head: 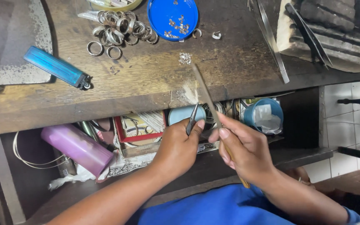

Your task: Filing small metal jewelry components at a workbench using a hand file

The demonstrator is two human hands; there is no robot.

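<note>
A file [207, 98] is being held in the right hand [246, 150], its fingers pinched around the shaft near the wooden handle. Its long axis is running from the near right, where the handle end is showing below the wrist, up to the far left, where the tip is lying over the bench [146, 83] edge. A small dark piece [193, 118], thin and pointed, is being pinched between thumb and fingertips of the left hand [178, 148]; it is being held nearly upright, leaning slightly to the right, just left of the file and in front of the bench edge. Whether the two are touching cannot be told.

For filing to be done well, the piece is probably best braced against the bench edge and the file kept along one straight line, with light, even pressure.

On the bench, a pile of rings [119, 29] is lying far left of the file tip, a blue dish [172, 16] with small bits is sitting beyond it, and a blue lighter [57, 66] is lying further left. Below the bench, a pink tube [76, 148] is resting in an open drawer [155, 166], and a blue cup [263, 114] is standing to the right.
</note>
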